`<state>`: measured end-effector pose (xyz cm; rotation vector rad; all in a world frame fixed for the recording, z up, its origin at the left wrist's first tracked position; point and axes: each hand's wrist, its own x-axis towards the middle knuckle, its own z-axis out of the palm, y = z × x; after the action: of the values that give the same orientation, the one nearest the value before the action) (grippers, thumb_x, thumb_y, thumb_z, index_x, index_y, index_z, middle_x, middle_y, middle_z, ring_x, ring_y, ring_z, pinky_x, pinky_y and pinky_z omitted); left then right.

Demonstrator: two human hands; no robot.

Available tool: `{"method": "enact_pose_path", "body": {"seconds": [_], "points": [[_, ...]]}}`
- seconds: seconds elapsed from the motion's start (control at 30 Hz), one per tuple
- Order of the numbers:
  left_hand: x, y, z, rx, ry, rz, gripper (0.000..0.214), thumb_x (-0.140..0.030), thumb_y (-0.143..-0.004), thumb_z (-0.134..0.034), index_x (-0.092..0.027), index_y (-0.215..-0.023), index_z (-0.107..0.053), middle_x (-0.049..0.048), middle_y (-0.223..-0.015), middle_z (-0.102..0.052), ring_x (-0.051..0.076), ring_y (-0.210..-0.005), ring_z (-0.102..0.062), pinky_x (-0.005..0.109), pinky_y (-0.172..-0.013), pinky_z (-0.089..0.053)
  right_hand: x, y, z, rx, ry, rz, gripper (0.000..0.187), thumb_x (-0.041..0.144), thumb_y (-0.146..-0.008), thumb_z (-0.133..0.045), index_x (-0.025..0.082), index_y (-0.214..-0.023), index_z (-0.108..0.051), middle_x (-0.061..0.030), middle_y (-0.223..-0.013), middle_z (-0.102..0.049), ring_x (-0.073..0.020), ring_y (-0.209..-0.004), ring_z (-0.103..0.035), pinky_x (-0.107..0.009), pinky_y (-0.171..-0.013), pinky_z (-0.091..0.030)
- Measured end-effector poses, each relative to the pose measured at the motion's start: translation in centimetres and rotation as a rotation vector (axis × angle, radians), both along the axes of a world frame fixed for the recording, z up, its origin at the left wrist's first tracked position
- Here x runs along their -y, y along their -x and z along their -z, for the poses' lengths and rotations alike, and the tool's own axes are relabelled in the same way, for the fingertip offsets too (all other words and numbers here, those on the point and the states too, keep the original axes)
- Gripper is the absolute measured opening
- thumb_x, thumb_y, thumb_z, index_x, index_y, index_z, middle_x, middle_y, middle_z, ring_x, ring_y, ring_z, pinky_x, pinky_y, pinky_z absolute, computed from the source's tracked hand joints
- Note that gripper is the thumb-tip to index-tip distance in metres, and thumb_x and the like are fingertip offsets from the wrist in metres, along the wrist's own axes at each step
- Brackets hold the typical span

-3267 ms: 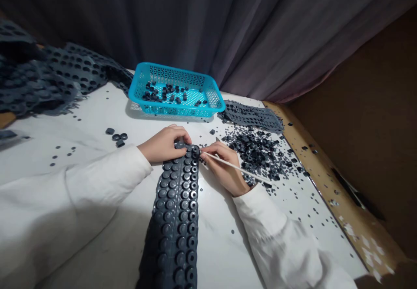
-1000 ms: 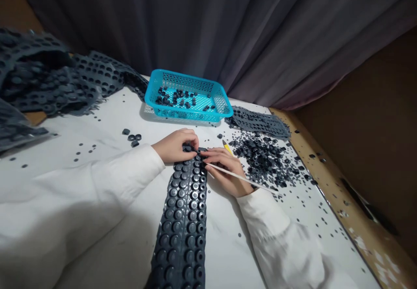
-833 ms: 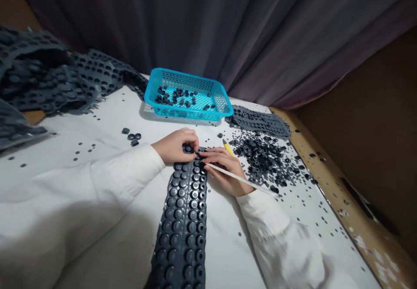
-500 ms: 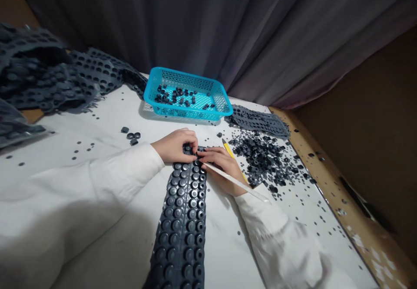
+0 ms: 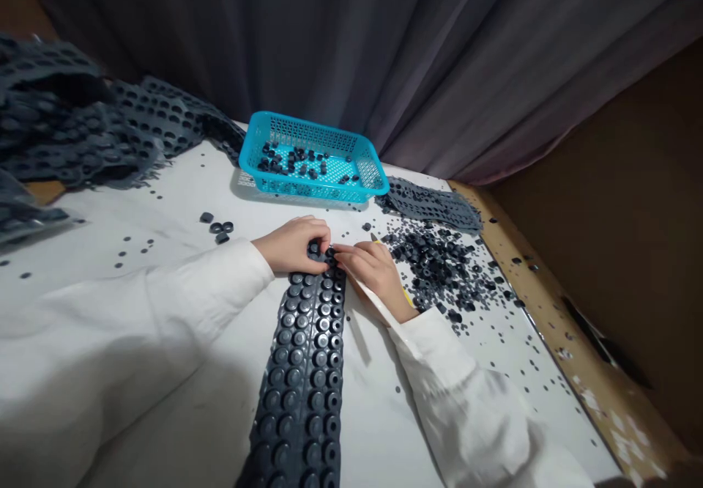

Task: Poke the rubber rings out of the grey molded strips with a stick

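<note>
A long dark-grey rubber sheet (image 5: 304,371) with rows of round ring-shaped knobs runs from the bottom of the view up to my hands. My left hand (image 5: 294,245) is closed around its far end, thumb and forefinger pinching near the last knobs. On the right edge of that end, my right hand (image 5: 376,272) works with bent fingertips close to the left thumb. A thin white stick (image 5: 376,302) is held in the right hand and slants back over the wrist. What lies between the fingertips is hidden.
A blue mesh basket (image 5: 313,193) with small black pieces stands behind my hands. Right of them are a heap of black bits (image 5: 444,268), a partly hidden yellow pencil-like tool (image 5: 407,297) and a perforated grey sheet (image 5: 433,206). More sheets (image 5: 159,118) lie left; loose rings (image 5: 221,228) sit nearer.
My right hand has turned, bringing the white stick more upright and closer to the wrist. My left hand keeps its grip on the sheet. The whole view has shifted slightly.
</note>
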<state>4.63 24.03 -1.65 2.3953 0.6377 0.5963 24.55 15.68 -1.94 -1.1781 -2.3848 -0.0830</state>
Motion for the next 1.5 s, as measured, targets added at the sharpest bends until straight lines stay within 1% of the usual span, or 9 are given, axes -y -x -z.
{"method": "enact_pose_path", "body": {"seconds": [0.17,0.27,0.43,0.57,0.73,0.93,1.1,1.27,1.5], "points": [[0.0,0.1,-0.1,-0.002,-0.015,0.000,0.021,-0.022,-0.067,-0.068,-0.019,-0.070,-0.047,-0.0020,-0.075,-0.054,0.018,-0.079,-0.050,0.028,-0.074,-0.036,0.1,-0.1,0.0,-0.382,0.050,0.146,0.013,0.025,-0.093,-0.052,0.022,-0.100,-0.063,-0.0069,-0.109,-0.070,-0.0215,-0.097,-0.060,-0.038,-0.086,-0.048],[-0.1,0.2,-0.1,0.004,-0.018,0.012,0.020,-0.023,-0.068,-0.067,-0.019,-0.070,-0.047,-0.0017,-0.075,-0.054,0.018,-0.079,-0.050,0.028,-0.073,-0.036,0.8,-0.1,-0.3,-0.550,0.132,0.148,0.010,0.027,-0.091,-0.056,0.023,-0.095,-0.063,-0.0077,-0.113,-0.069,-0.0229,-0.107,-0.058,-0.042,-0.093,-0.047],[-0.1,0.2,-0.1,0.007,-0.020,0.028,0.017,-0.019,-0.067,-0.064,-0.019,-0.070,-0.048,-0.0014,-0.075,-0.055,0.017,-0.076,-0.050,0.028,-0.074,-0.037,1.9,-0.1,-0.6,-0.499,0.361,-0.056,0.009,0.029,-0.088,-0.061,0.024,-0.093,-0.066,-0.0069,-0.112,-0.070,-0.0233,-0.110,-0.055,-0.045,-0.095,-0.046],[-0.1,0.2,-0.2,-0.010,-0.022,0.026,0.015,-0.018,-0.067,-0.062,-0.019,-0.070,-0.048,-0.0013,-0.075,-0.055,0.017,-0.077,-0.051,0.027,-0.073,-0.037,1.9,0.0,-0.4,-0.482,0.397,-0.089,0.009,0.027,-0.088,-0.061,0.023,-0.093,-0.067,-0.0077,-0.109,-0.072,-0.0230,-0.110,-0.055,-0.044,-0.092,-0.049],[-0.1,0.2,-0.2,-0.029,-0.033,0.028,0.014,-0.021,-0.067,-0.062,-0.019,-0.071,-0.049,-0.0008,-0.076,-0.056,0.017,-0.077,-0.052,0.028,-0.074,-0.037,1.7,-0.1,-0.1,-0.403,0.331,-0.117,0.012,0.027,-0.089,-0.059,0.023,-0.098,-0.066,-0.0066,-0.109,-0.072,-0.0227,-0.110,-0.055,-0.041,-0.092,-0.049],[-0.1,0.1,-0.1,-0.038,-0.049,0.026,0.013,-0.021,-0.067,-0.062,-0.019,-0.070,-0.049,-0.0007,-0.076,-0.056,0.018,-0.078,-0.052,0.028,-0.075,-0.038,1.2,-0.5,0.0,-0.060,0.087,-0.129,0.018,0.025,-0.094,-0.052,0.023,-0.104,-0.067,-0.0056,-0.111,-0.071,-0.0217,-0.104,-0.059,-0.038,-0.087,-0.046],[-0.1,0.1,0.0,-0.033,-0.054,0.026,0.014,-0.021,-0.066,-0.062,-0.019,-0.070,-0.049,-0.0008,-0.076,-0.057,0.018,-0.079,-0.052,0.028,-0.075,-0.037,1.0,-0.2,-0.3,0.104,-0.052,-0.094,0.018,0.026,-0.095,-0.052,0.022,-0.102,-0.067,-0.0031,-0.112,-0.072,-0.0201,-0.097,-0.057,-0.035,-0.081,-0.039],[-0.1,0.1,0.0,-0.028,-0.058,0.028,0.013,-0.022,-0.068,-0.062,-0.019,-0.071,-0.049,-0.0006,-0.076,-0.056,0.018,-0.079,-0.052,0.028,-0.075,-0.037,1.2,0.1,-0.4,0.160,-0.111,-0.021,0.016,0.024,-0.095,-0.052,0.023,-0.101,-0.067,-0.0006,-0.112,-0.071,-0.0184,-0.089,-0.053,-0.034,-0.078,-0.035],[-0.1,0.1,0.1,-0.021,-0.052,0.025,0.013,-0.022,-0.068,-0.061,-0.019,-0.071,-0.048,-0.0008,-0.077,-0.056,0.018,-0.079,-0.051,0.028,-0.075,-0.037,1.1,0.2,-0.3,0.125,-0.114,-0.031,0.016,0.021,-0.095,-0.050,0.022,-0.102,-0.064,-0.0009,-0.113,-0.071,-0.0197,-0.085,-0.052,-0.035,-0.076,-0.032]]}}
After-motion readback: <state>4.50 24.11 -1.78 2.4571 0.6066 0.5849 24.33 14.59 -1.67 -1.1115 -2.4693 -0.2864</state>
